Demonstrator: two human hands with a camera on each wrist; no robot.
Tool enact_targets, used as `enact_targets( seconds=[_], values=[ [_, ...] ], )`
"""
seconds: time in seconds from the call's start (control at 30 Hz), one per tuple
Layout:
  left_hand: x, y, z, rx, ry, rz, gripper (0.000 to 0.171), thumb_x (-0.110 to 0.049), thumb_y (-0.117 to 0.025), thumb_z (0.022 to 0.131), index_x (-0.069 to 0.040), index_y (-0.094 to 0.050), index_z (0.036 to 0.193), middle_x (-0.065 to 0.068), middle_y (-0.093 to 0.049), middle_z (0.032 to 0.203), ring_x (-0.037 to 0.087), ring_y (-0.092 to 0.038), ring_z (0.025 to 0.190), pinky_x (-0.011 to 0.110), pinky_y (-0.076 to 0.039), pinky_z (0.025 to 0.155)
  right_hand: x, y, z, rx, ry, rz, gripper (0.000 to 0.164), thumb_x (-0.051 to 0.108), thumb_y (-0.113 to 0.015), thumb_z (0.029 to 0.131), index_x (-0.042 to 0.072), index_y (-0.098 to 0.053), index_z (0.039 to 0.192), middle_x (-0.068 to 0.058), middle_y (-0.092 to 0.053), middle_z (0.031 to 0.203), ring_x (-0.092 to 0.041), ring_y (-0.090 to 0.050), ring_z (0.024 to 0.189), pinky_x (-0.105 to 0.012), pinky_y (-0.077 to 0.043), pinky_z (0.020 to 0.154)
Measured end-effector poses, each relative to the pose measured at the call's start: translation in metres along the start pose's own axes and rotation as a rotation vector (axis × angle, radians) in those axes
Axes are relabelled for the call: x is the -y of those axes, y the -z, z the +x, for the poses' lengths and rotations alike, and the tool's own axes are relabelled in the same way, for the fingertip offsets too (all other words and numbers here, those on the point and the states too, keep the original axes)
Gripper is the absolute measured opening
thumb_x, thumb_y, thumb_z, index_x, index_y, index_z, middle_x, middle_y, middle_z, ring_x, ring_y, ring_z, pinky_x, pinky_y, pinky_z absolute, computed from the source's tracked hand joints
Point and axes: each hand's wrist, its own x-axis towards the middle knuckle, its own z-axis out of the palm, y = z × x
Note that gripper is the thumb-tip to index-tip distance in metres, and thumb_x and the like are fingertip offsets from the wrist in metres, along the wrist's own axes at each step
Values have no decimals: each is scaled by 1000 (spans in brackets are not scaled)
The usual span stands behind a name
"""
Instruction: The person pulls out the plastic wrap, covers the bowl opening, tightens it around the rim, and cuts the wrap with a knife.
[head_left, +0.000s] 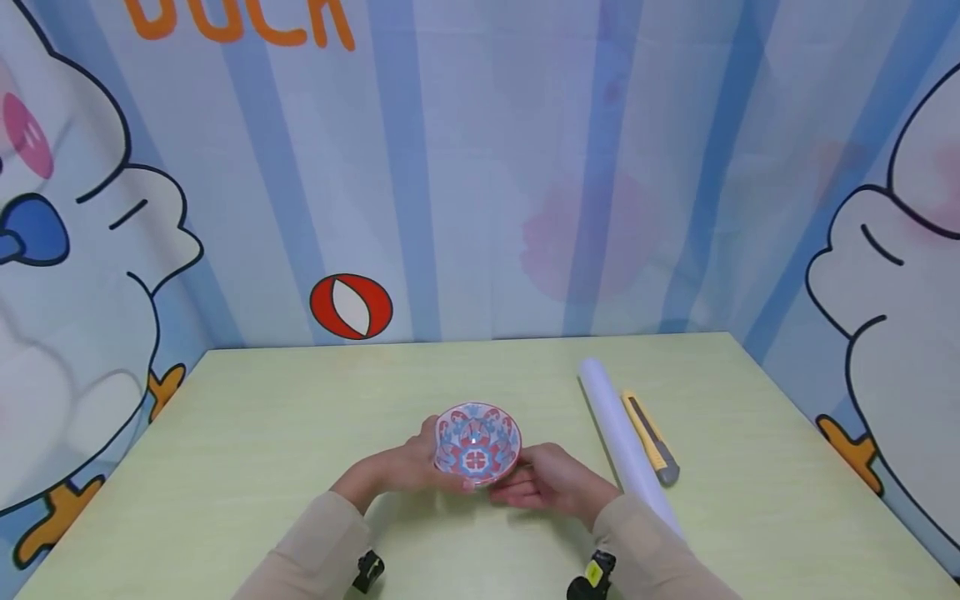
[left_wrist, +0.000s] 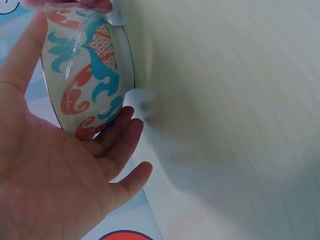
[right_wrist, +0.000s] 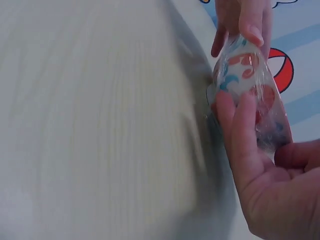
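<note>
A small bowl (head_left: pixel 477 443) with a red and blue floral pattern is held up over the table, its mouth tipped toward the head camera. Clear plastic film (right_wrist: pixel 262 75) clings in creases to its outer side. My left hand (head_left: pixel 420 462) grips the bowl from the left, thumb along the rim and fingers under the wall near the foot, as the left wrist view shows. From the right, my right hand (head_left: pixel 551 482) holds the bowl, two fingers (right_wrist: pixel 243 125) laid on the film-covered wall and the thumb at the rim.
On the pale wooden table (head_left: pixel 300 392), a lilac roll (head_left: pixel 626 442) lies to the right, partly behind the right sleeve. Beside it is a yellow and grey utility knife (head_left: pixel 649 439). A striped cartoon curtain (head_left: pixel 465 167) stands behind the table.
</note>
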Motion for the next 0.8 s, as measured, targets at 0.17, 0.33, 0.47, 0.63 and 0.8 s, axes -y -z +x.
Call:
enact_targets(
  seconds=[0.17,0.33,0.47,0.63,0.8],
  values=[
    [1,-1,1,5,-17,-8,111,-47,-79,65,-7,-9,142,14,-33,139,29,-33,127,54,-31,106,0,-2,2,-68,19,71,37,11,-33,95,-14,-52,116,-12,-71,82,-15,-68,72,-27,-56,69],
    [1,1,1,8,-23,4,110,-46,-79,66,-6,-9,142,14,-33,139,30,-33,128,53,-31,106,3,-2,2,-142,53,63,32,7,-41,93,-16,-54,112,-7,-68,73,-11,-65,64,-23,-56,65],
    [-1,1,1,11,-18,13,111,-47,-78,66,-7,-8,143,14,-32,140,30,-33,127,53,-31,105,5,-1,2,-208,72,80,28,3,-48,89,-15,-56,109,-11,-66,80,-13,-64,66,-21,-55,63],
    [3,-1,4,18,-79,-15,107,-43,-79,67,-6,-11,141,12,-35,135,27,-36,122,53,-34,104,7,1,1,-270,66,66,26,3,-50,87,-12,-60,106,-17,-65,90,-12,-62,62,-20,-54,58],
    [7,-2,7,14,-116,-23,104,-42,-78,68,-7,-11,140,11,-34,134,25,-36,121,52,-34,104,11,0,-2,-309,79,0,29,11,-46,90,-10,-61,103,-17,-66,87,-11,-62,59,-20,-54,57]
  ],
)
